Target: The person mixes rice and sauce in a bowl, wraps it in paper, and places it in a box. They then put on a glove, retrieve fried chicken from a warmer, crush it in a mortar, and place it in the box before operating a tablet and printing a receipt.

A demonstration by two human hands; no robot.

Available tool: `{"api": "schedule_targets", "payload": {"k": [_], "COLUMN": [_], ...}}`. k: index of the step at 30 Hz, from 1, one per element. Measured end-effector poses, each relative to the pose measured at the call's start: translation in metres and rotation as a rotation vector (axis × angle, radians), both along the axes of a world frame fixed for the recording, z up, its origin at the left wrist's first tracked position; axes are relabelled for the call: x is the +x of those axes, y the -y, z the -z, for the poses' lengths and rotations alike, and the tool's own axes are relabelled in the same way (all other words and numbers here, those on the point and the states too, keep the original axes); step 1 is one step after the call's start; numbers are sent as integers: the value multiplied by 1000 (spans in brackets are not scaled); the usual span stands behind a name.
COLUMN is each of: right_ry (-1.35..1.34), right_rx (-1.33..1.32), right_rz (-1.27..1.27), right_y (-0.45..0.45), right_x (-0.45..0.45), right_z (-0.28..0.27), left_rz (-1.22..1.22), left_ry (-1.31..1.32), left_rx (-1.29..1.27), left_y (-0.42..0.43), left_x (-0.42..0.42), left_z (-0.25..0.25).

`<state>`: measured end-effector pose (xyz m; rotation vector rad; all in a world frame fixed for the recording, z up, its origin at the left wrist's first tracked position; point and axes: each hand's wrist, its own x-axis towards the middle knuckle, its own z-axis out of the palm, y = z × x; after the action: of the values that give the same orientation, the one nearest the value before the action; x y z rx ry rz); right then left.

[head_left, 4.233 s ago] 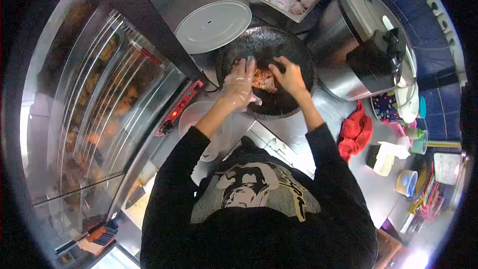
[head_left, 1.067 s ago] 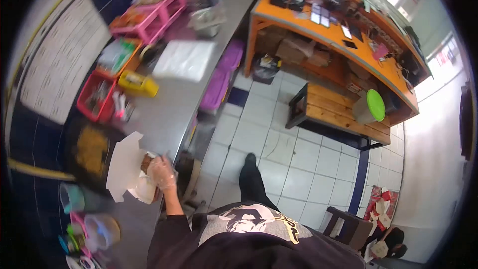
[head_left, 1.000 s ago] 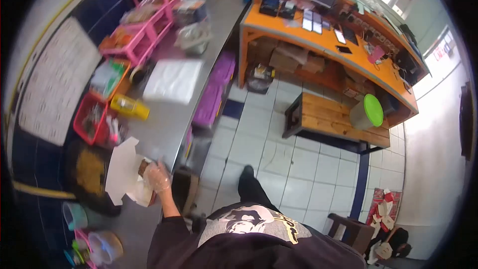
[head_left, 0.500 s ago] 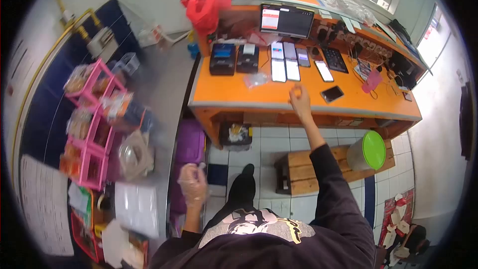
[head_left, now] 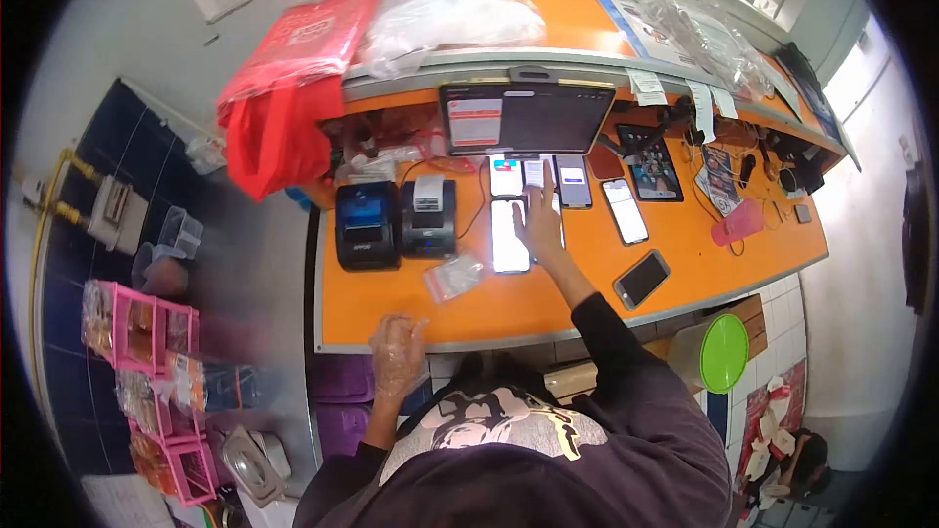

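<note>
My right hand [head_left: 540,225], bare with fingers stretched out, reaches over a cluster of smartphones on the orange desk [head_left: 577,279]. Its fingertips are at an upper phone [head_left: 536,172], and the hand partly covers a lit phone behind it. Just left of it lies a phone with a bright white screen [head_left: 509,238]; a darker-framed phone [head_left: 573,182] is to the upper right. My left hand [head_left: 397,360], in a clear plastic glove, hangs at the desk's front edge with its fingers curled in. I see nothing held in it.
Two black receipt printers [head_left: 368,227] stand at the desk's left, near a small plastic packet [head_left: 455,278]. A monitor [head_left: 528,119] rises behind the phones. Rightward are a tablet [head_left: 649,164] and a dark phone [head_left: 643,280]. Pink baskets [head_left: 137,328] stand on the left-hand counter.
I have come closer to the desk. My right hand has moved from the desk's front to the phones, its fingers straightening. My gloved left hand has come up to the desk edge.
</note>
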<state>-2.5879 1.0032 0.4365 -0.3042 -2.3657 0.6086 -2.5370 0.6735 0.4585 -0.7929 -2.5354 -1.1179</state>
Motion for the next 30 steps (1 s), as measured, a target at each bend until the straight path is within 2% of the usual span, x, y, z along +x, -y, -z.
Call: {"api": "schedule_targets", "payload": {"k": [2, 3, 6, 7, 10, 13, 16, 17, 20, 23, 27, 30], "right_ry": [-90, -59, -238, -257, -277, -223, -158, -138, 142, 151, 211, 188], "right_rx": [-39, -239, 94, 131, 351, 405, 435, 313, 326, 83, 91, 138], "right_rz": [-6, 12, 40, 41, 33, 124, 49, -12, 32, 106, 136, 125], "right_y": [-23, -37, -85, -89, -73, -70, -72, -72, -94, -124, -149, -161], "right_x": [20, 32, 40, 34, 8, -20, -5, 9, 54, 76, 59, 35], "right_z": [18, 25, 16, 12, -50, -55, -12, 0, 51, 71, 83, 90], "left_rz": [-1, -2, -28, -25, -19, -24, -45, -60, -115, -158, -196, -121], "left_ry": [1, 3, 21, 42, 92, 101, 95, 89, 93, 138, 209, 165], "left_rx": [46, 69, 160, 178, 261, 337, 248, 206, 220, 233, 224, 197], "left_y": [-21, -33, -66, -76, -105, -128, -131, -128, -123, -116, -117, -119], "left_x": [-23, -31, -41, -44, -50, -52, -56, -54, -52, -47, -44, -45], "left_z": [2, 1, -11, -11, -2, 7, 8, 5, 5, 10, 14, 9]}}
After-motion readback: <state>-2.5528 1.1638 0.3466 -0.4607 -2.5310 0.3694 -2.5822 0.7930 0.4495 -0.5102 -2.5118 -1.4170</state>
